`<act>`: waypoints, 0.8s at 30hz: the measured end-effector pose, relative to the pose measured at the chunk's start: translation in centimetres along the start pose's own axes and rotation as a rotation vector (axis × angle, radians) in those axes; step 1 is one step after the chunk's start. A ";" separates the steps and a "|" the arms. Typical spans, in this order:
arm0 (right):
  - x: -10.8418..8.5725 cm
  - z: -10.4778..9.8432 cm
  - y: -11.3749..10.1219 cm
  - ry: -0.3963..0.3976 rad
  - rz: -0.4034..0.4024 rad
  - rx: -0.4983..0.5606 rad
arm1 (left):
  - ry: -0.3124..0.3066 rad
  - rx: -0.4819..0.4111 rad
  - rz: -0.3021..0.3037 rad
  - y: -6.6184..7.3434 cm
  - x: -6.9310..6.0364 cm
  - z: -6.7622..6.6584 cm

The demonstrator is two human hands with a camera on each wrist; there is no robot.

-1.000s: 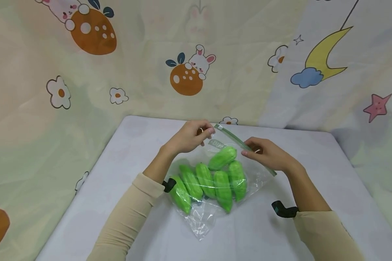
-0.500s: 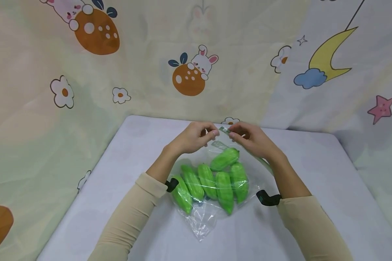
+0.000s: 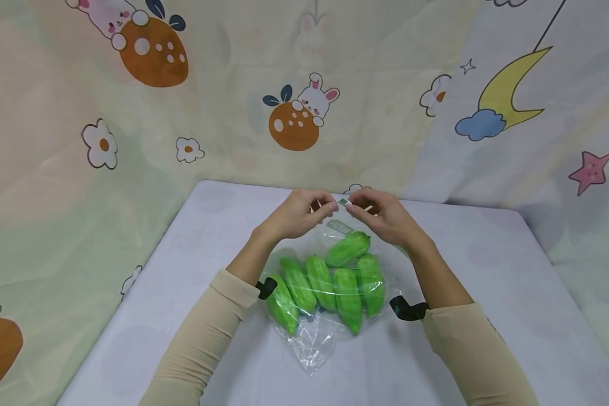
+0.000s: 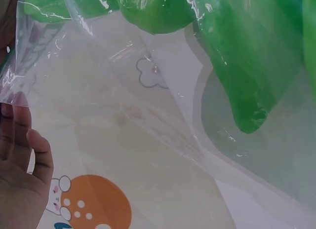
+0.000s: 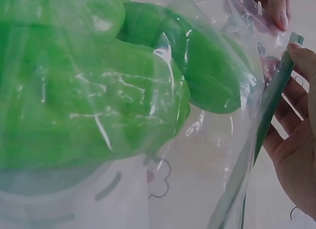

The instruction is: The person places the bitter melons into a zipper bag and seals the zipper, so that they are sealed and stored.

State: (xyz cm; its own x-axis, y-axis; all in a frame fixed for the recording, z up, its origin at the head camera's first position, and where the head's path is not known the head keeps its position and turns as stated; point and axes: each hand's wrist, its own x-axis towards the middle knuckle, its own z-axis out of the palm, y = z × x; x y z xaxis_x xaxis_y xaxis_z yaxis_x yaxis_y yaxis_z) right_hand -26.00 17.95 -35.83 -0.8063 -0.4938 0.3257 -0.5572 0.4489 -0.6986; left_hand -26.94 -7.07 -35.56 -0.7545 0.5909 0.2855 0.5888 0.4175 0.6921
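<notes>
A clear zip bag (image 3: 312, 344) lies on the table with several long, ridged green vegetables (image 3: 347, 296) inside. Its green zip strip (image 5: 276, 88) runs along the far edge, mostly behind my right hand in the head view. My left hand (image 3: 307, 214) pinches the bag's film near its far corner, thumb against fingers. Just to the right, my right hand (image 3: 385, 217) pinches the end of the zip strip, close to a small white piece on it. In the right wrist view, the thumb presses that end while the other fingers lie behind.
The white table (image 3: 487, 254) extends around the bag. Behind it hangs a cloth backdrop (image 3: 223, 101) printed with rabbits, flowers and a moon. A black wrist camera (image 3: 408, 309) sits on the right wrist, beside the bag.
My right hand has slid left and away from me along the zip strip, from its middle to its end near the left hand. My left hand and the vegetables stay about where they were.
</notes>
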 end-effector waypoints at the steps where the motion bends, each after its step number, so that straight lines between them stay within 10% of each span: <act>1: -0.2 -0.1 0.1 -0.002 0.005 -0.002 | 0.000 0.005 0.006 0.0 0.1 0.1; 24: -8.6 -2.9 5.3 -0.036 0.219 -0.109 | 0.094 -0.031 -0.063 -2.0 1.0 -0.3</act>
State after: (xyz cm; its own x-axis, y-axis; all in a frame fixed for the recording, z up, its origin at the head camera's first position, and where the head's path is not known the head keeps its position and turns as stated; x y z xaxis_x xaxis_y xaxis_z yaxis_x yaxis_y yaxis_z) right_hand -22.61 26.73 -40.45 -0.9035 -0.4016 0.1499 -0.3899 0.6247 -0.6766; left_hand -28.95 -7.54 -36.47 -0.8146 0.4960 0.3009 0.5311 0.4291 0.7306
